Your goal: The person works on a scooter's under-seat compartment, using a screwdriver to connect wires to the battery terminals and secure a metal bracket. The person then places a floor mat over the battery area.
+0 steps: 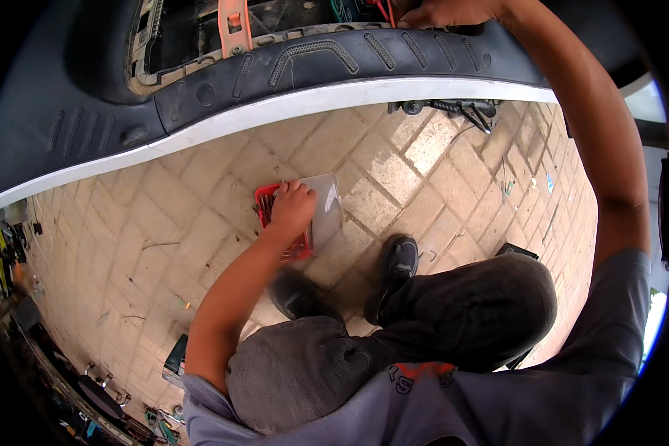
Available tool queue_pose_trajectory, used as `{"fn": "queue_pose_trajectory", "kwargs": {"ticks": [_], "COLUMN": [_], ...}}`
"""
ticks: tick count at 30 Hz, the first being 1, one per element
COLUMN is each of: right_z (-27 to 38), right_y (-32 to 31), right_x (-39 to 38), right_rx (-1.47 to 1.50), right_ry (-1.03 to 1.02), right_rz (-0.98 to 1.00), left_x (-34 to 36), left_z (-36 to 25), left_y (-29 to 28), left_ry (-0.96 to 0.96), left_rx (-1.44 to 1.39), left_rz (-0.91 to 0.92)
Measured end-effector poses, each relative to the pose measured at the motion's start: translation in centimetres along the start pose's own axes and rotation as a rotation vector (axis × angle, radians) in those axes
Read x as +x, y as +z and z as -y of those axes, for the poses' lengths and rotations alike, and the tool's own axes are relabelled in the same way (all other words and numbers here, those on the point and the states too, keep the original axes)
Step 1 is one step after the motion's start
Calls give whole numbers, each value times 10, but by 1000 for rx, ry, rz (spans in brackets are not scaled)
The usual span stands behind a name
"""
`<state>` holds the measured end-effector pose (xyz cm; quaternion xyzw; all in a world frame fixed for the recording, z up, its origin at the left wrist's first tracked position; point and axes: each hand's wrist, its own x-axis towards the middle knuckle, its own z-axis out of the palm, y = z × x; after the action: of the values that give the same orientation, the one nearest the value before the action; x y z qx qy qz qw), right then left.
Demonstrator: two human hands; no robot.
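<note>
My left hand reaches down into a small red box on the paving, its fingers curled among slim metal pieces; their tips are hidden. The box's clear lid lies opened out to the right. At the top edge, my right hand rests at the opened floorboard of a dark scooter-like vehicle. Its fingers are bent in beside red wires, partly cut off by the picture's edge. What they grip cannot be made out.
An orange strap-like bar crosses the floorboard's opening. Under the vehicle's white edge sits a black stand. My shoes are close to the box. Tools and parts crowd the far left, and a dark box stands by my left elbow.
</note>
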<state>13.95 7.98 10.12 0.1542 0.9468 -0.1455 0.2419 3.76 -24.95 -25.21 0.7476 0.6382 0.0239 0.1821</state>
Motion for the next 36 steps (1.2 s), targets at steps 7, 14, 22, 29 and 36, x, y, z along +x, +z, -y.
{"fn": "queue_pose_trajectory", "kwargs": {"ticks": [7,14,22,29,36], "right_z": [-9,68,106,48,-6], "right_y": [20,163,273,133,88], "right_x": [-22,-77,-35,-63,-23], "right_rx": [-171,445,808,828,658], "right_ry": [-209,-166,-526,-404,-235], "right_rz": [-405,-377,-326,-979,-1225], "left_x": [19,0,-38,-47,-19], "left_z": [-15,-35,-118,-128,-109], "left_y": [5,-70,-210,-271,-274], "left_ry": [120,1,-459,-352,-208], "left_rx": [138,-145,-835,-1124,-937], "left_rz": [43,-4,-69,-450,-261]}}
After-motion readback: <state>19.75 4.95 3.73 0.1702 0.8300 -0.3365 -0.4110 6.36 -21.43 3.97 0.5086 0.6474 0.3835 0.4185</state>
